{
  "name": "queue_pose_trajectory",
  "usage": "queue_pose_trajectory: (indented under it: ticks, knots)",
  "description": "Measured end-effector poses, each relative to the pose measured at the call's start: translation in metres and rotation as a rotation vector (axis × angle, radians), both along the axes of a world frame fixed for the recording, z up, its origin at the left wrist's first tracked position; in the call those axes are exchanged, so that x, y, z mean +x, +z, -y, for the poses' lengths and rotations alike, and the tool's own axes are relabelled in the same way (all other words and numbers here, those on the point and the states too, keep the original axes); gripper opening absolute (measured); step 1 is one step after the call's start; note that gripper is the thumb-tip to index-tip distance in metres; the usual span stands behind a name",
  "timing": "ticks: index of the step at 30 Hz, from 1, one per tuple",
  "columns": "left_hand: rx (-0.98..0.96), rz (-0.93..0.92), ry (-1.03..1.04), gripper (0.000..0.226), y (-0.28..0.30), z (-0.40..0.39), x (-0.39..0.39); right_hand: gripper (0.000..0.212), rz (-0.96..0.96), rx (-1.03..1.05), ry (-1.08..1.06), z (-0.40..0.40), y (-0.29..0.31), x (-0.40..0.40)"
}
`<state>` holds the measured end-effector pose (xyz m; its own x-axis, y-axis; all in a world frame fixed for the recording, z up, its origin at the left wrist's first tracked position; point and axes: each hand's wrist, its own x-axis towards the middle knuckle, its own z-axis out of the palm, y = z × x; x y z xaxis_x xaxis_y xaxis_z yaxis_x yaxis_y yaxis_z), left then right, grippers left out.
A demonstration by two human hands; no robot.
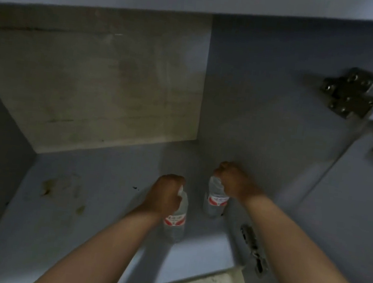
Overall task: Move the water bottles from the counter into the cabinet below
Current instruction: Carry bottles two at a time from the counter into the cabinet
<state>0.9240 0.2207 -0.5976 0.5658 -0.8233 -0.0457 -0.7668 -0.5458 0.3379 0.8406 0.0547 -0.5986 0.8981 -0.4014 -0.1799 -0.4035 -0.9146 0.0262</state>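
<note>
Each hand (165,194) (235,180) grips 1 bottle (175,221) (214,199) top.
</note>
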Motion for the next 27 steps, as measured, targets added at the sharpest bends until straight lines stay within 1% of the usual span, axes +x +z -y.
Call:
queue_pose_trajectory:
  ticks: [5,9,10,11,12,13,14,15,16,18,19,21,22,25,27]
  knots:
    - [-0.048,0.029,-0.029,0.041,0.003,0.038,0.004,0.035,0.08,0.006,-0.034,0.013,-0.008,-0.002]
    - [-0.12,-0.047,-0.038,0.048,0.004,0.061,0.003,0.036,0.154,0.042,-0.02,0.013,-0.015,-0.001]
    - [-0.105,-0.075,-0.025,0.049,0.004,0.064,0.002,0.036,0.162,0.057,-0.021,0.012,-0.017,0.001]
    - [-0.096,-0.084,-0.033,0.048,0.003,0.067,0.001,0.035,0.164,0.07,-0.019,0.012,-0.019,0.004]
    - [-0.125,-0.029,-0.059,0.044,-0.002,0.07,0.001,0.035,0.172,0.084,-0.02,0.013,-0.021,0.005]
    - [-0.176,-0.01,-0.064,0.036,-0.003,0.074,0.001,0.036,0.182,0.087,-0.029,0.013,-0.022,0.004]
    - [-0.147,-0.043,-0.084,0.028,-0.003,0.078,0.0,0.037,0.198,0.082,-0.038,0.014,-0.022,0.003]
    - [-0.112,-0.031,-0.081,0.021,-0.01,0.082,0.002,0.038,0.209,0.079,-0.047,0.015,-0.023,0.002]
    - [-0.142,0.019,-0.056,0.018,-0.014,0.083,0.003,0.038,0.211,0.082,-0.055,0.016,-0.022,0.001]
    - [-0.103,-0.051,-0.06,0.02,-0.012,0.086,0.001,0.038,0.215,0.092,-0.062,0.015,-0.021,-0.001]
    - [-0.108,-0.028,-0.043,0.023,-0.013,0.087,0.001,0.038,0.225,0.091,-0.065,0.014,-0.019,-0.002]
    - [-0.136,-0.081,-0.002,0.028,-0.015,0.09,0.002,0.04,0.237,0.079,-0.069,0.013,-0.019,-0.003]
    - [-0.14,-0.078,0.013,0.029,-0.017,0.092,0.005,0.041,0.241,0.067,-0.066,0.013,-0.021,-0.003]
    - [-0.126,-0.104,0.037,0.026,-0.022,0.092,0.008,0.043,0.24,0.081,-0.077,0.008,-0.022,-0.003]
    - [-0.134,-0.125,0.039,0.028,-0.023,0.088,0.011,0.043,0.252,0.083,-0.083,0.004,-0.025,-0.001]
